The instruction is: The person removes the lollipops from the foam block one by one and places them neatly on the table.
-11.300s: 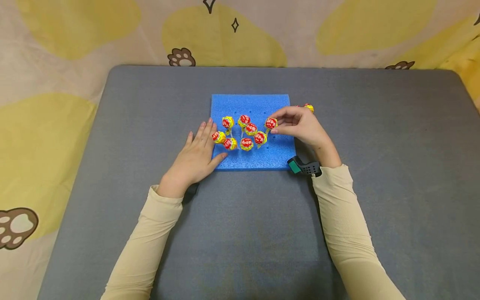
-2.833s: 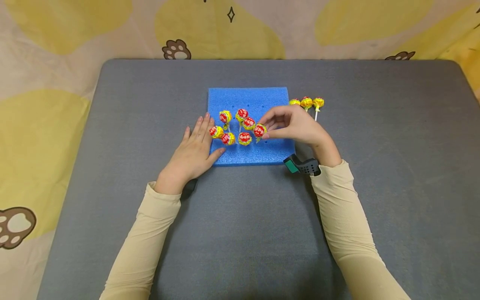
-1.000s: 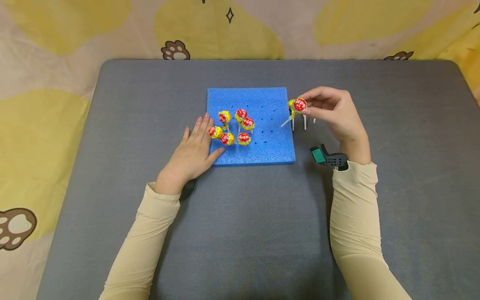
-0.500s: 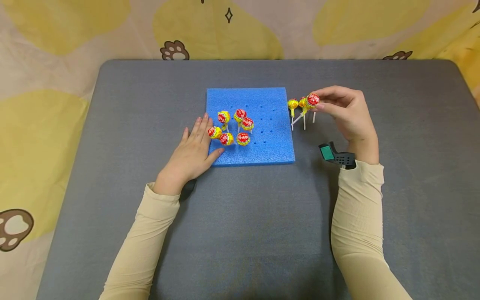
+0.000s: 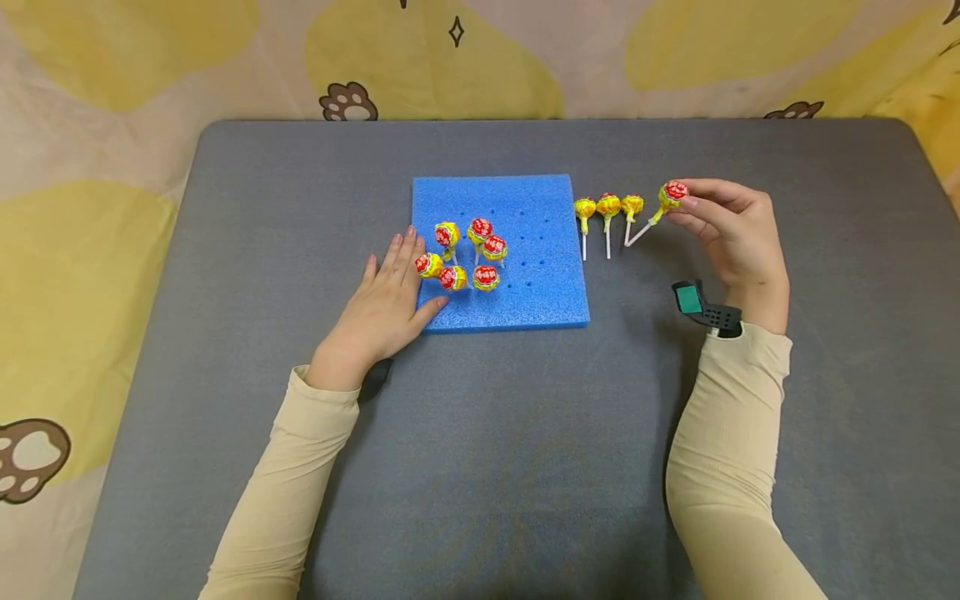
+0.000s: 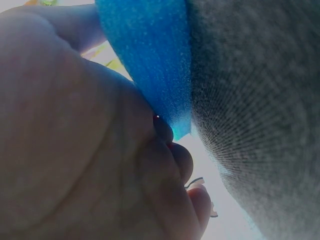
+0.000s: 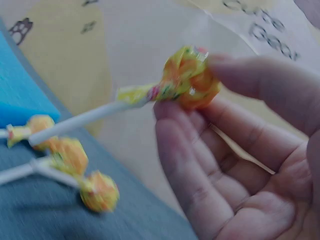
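Observation:
My right hand (image 5: pixel 738 229) pinches a lollipop (image 5: pixel 672 195) by its red and yellow wrapped head, above the table to the right of the blue foam block (image 5: pixel 551 300). In the right wrist view the lollipop's white stick (image 7: pixel 90 120) points down to the left. Three lollipops (image 5: pixel 608 205) lie in a row on the table between the foam and this hand. My left hand (image 5: pixel 378 321) lies flat with straight fingers, touching the foam's left edge. Several lollipops (image 5: pixel 486 277) stand stick-down in the foam, leaning different ways.
Small holes (image 5: pixel 542 237) dot the right and back parts of the foam. The grey table (image 5: pixel 495 467) ends at a back edge against a yellow and cream patterned cloth (image 5: pixel 450 75). A black band with a green patch (image 5: pixel 687 298) is on my right wrist.
My right hand has pulled a lollipop out of the foam and carried it right, past the row lying on the table. The left hand stays on the foam's edge.

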Demonstrator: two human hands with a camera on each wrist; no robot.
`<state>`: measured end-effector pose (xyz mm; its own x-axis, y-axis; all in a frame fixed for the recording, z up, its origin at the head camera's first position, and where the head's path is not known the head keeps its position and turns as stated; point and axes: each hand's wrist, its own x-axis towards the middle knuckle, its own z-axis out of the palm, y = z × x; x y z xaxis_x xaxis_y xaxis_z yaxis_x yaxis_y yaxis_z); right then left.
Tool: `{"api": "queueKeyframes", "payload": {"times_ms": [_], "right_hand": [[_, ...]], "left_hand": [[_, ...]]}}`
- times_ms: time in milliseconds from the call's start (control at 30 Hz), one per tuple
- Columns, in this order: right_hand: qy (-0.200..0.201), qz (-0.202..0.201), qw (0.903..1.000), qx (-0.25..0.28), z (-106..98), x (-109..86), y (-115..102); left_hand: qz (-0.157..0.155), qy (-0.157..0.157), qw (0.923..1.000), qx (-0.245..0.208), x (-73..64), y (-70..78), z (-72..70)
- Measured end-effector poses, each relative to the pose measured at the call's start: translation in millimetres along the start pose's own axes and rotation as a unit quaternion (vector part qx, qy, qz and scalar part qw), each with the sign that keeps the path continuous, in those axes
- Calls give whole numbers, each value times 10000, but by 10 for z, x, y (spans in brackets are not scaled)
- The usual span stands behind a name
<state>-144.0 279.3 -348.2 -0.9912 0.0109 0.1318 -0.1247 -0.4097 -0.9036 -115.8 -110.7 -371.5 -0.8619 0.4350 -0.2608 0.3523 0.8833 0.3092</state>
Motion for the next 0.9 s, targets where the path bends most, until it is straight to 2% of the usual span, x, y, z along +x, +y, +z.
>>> {"api": "queueKeyframes", "payload": {"times_ms": [167, 367, 433, 667, 800, 900], "right_hand": [[629, 556, 9965, 53, -156, -22, 35], [921, 1044, 9901, -177, -220, 11, 99], [971, 1064, 9892, -279, -218, 19, 119], [1211, 1237, 9849, -67, -224, 20, 135], [1287, 1305, 9828, -249, -226, 27, 148], [1325, 1133, 9833, -516, -211, 49, 185]], "left_hand": [[-2, -3, 10000, 12, -1, -6, 1], [-20, -22, 10000, 23, -1, -9, 3], [-18, -21, 10000, 29, -1, -7, 3], [-18, -18, 10000, 32, 7, -7, 7], [-9, -8, 10000, 32, 8, -10, 9], [-10, -5, 10000, 36, 9, -12, 10]]}}
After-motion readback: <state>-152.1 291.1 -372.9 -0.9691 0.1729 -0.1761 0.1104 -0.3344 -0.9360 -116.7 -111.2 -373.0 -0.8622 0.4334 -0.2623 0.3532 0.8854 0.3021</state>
